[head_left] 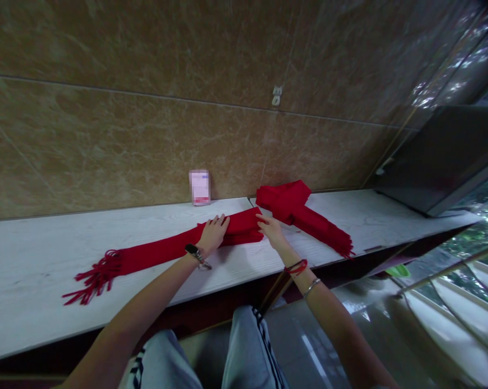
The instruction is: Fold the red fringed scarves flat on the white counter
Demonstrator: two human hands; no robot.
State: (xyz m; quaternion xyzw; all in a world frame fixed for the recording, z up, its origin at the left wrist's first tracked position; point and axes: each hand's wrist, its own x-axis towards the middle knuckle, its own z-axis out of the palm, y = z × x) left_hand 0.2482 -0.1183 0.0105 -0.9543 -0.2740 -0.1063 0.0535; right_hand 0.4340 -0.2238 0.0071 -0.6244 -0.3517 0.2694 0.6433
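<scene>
A long red scarf lies on the white tabletop, its fringed end spread out at the left. Its right part is folded over into layers. My left hand rests flat on the scarf with the fingers stretched out, just left of the folded part. At the folded right end, the fingers of my right hand are on the edge of the cloth and take hold of it; the fingertips are partly hard to make out. A second red scarf, crossed over itself, lies to the right with its fringe near the front edge.
A small pink-and-white packet or card, blurred, leans on the brown marbled wall behind the table. A small white hook is fixed on the wall. On the right stands a dark box-like appliance. A metal railing is beyond.
</scene>
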